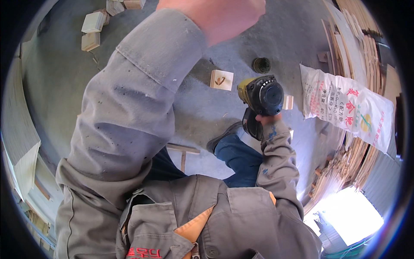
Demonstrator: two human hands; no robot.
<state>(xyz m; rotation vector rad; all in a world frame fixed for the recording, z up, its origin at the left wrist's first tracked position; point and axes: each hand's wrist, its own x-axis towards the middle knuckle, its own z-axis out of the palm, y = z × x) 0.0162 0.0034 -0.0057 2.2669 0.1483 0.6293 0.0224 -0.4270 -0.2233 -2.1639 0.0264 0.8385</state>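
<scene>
My right hand (271, 118) grips a yellow-and-black power tool that looks like a nail gun (261, 96), its round black cap facing up. My left hand (222, 19) is raised high and close, and the upper edge cuts off its fingers. Below it on the floor lies a square wooden block (221, 80) with a small curved brown piece or mark on top. Beyond the tool sits a dark round coil (261, 65), seemingly of nails. Another small wood block (288, 102) shows partly behind the tool.
A white printed sack (347, 105) lies at the right, beside long stacked wooden boards (345, 162). Several wood blocks (92, 22) rest at the far left. Pale sheets (19, 112) line the left side. A wooden strip frame (183, 150) is near my legs.
</scene>
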